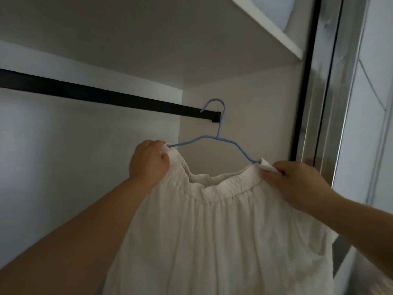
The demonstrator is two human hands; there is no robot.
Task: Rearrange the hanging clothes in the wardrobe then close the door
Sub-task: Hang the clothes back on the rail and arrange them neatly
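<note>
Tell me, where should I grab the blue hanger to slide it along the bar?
Probably the thin neck of the blue hanger, just under its hook, coming from the front. That part is bare, while the white garment and both hands cover the arm ends.

**Both arms raised, both hands gripping**

The left hand (147, 161) is held up on a bare forearm extended from the lower left, its fingers curled around white fabric (212, 231). The right hand (291, 182) is reached in from the right, the fabric's edge pinched between thumb and fingers.
</note>
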